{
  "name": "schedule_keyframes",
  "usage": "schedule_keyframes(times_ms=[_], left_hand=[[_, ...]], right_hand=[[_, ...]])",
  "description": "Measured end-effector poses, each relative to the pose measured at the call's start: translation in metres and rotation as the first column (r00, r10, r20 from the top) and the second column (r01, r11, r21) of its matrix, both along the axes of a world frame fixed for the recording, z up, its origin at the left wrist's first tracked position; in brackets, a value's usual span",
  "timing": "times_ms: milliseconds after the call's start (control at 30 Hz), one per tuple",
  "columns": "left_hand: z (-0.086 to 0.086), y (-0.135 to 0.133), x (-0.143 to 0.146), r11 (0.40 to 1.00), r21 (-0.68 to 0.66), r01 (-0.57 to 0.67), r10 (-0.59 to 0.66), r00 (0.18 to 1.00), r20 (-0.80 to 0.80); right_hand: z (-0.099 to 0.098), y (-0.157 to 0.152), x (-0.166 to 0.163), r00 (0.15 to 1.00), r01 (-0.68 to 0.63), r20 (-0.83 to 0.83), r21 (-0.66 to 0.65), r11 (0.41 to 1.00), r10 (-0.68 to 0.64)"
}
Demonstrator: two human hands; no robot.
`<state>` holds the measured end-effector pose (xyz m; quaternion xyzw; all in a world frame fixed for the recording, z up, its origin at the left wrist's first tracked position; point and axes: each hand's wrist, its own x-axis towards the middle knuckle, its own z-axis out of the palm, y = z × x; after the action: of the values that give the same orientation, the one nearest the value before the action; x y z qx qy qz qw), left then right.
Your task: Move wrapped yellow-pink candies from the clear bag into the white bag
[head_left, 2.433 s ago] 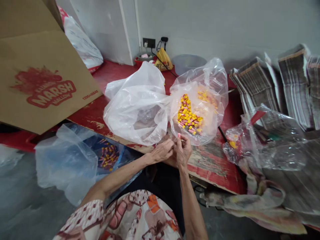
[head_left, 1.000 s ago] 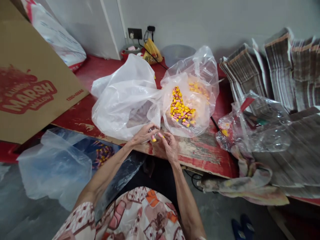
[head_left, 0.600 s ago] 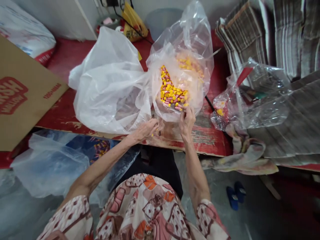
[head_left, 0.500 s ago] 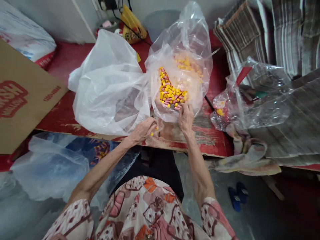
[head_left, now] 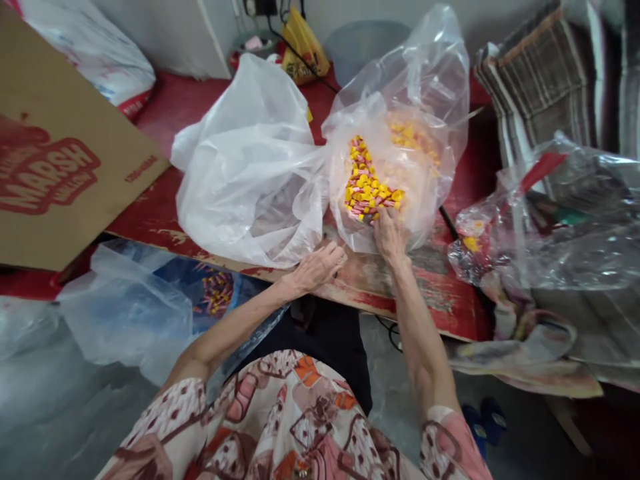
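Note:
Small pink pieces with yellow caps [head_left: 367, 193] lie heaped in the mouth of a clear plastic bag [head_left: 425, 73]. My right hand [head_left: 393, 235] is at the near edge of this heap, fingers bent together among the pieces; whatever they grip is hidden. Just left of it, my left hand [head_left: 320, 268] rests low over the front edge of the worn red table [head_left: 425, 287]. Its fingers are curled closed, and their contents cannot be made out. A large whitish plastic bag [head_left: 250, 180] lies beyond my left hand.
A cardboard box [head_left: 60, 147] stands at left. Below the table edge, a blue container [head_left: 183, 283] draped in plastic holds more small pieces. On the right lie a crinkled clear bag [head_left: 560, 213] and a cloth [head_left: 530, 360] near striped stacks [head_left: 550, 87]. A bluish tub [head_left: 367, 47] stands behind.
The view has shifted, so the table's things appear further right. My left hand has turned over, fingers curled downward, and the yellow bits beneath it no longer show. My right hand remains at the heap.

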<state>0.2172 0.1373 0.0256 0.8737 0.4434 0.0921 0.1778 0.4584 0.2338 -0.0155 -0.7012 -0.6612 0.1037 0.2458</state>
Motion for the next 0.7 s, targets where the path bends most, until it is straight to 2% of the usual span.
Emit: schedule_keyframes(times_ms=[133,267,333,367,433,500,567,633,667,700], left_hand=[[-0.005,-0.003,0.004,0.995,0.059,-0.078,0.074,0.994,0.079],[-0.01,-0.002,0.001,0.992,-0.112,-0.051,0.069,0.985,0.158],[-0.006,-0.008,-0.015,0.988,-0.146,-0.045,0.087,0.951,0.297],[-0.004,-0.015,-0.027,0.988,-0.13,-0.08,0.123,0.922,0.367],[0.0,-0.039,-0.062,0.966,-0.066,-0.249,0.251,0.849,0.464],[-0.002,-0.072,-0.106,0.876,-0.02,-0.481,0.427,0.757,0.494],[-0.013,-0.104,-0.153,0.719,-0.047,-0.693,0.637,0.631,0.442],[-0.026,-0.13,-0.196,0.567,-0.128,-0.814,0.808,0.519,0.281],[-0.032,-0.138,-0.213,0.516,-0.16,-0.841,0.853,0.49,0.177],[-0.036,-0.144,-0.226,0.492,-0.176,-0.853,0.87,0.485,0.084]], right_hand=[[0.015,0.005,0.001,0.998,-0.025,0.049,-0.085,0.996,0.029],[0.028,0.003,0.002,1.0,-0.021,0.004,-0.061,0.998,0.021],[0.033,-0.001,0.001,1.0,-0.004,-0.014,-0.025,1.0,0.004],[0.035,-0.005,0.001,0.999,0.012,-0.03,0.0,1.0,-0.012],[0.036,-0.017,-0.004,0.997,0.039,-0.076,0.064,0.997,-0.034],[0.031,-0.037,-0.017,0.99,0.017,-0.143,0.139,0.99,0.003],[0.02,-0.062,-0.039,0.974,-0.047,-0.209,0.2,0.979,0.089],[0.003,-0.087,-0.067,0.938,-0.13,-0.285,0.238,0.963,0.197],[-0.005,-0.097,-0.081,0.914,-0.167,-0.325,0.247,0.955,0.244],[-0.014,-0.104,-0.093,0.892,-0.194,-0.358,0.249,0.949,0.277]])
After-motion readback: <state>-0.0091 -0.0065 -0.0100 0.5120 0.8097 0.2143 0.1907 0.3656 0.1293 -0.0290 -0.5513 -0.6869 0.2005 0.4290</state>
